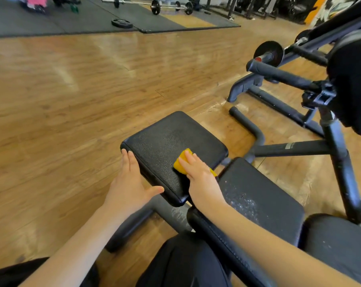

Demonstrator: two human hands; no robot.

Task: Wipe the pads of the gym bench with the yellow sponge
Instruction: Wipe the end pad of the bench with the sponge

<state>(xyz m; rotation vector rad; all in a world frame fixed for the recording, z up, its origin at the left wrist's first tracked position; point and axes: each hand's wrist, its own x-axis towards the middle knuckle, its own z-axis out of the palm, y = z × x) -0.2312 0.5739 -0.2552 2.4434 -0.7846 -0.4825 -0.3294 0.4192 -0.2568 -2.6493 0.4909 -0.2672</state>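
Observation:
The black seat pad point(165, 139) of the gym bench lies in the middle of the view. My right hand point(198, 175) presses the yellow sponge point(180, 162) flat onto the pad's near right part, fingers laid over the sponge. My left hand point(130, 181) rests on the pad's left edge with straight fingers, thumb on the pad's near corner. A second, longer black pad point(262, 201) runs to the right under my right forearm and carries white speckled marks. A third pad point(341, 241) follows at the far right.
The bench's dark steel frame and foot bar point(250, 127) stand on the wooden floor. Another machine with handles point(278, 73) and a weight plate point(268, 52) stands at the right. Barbells point(154, 6) and a loose plate point(121, 23) lie on mats at the back.

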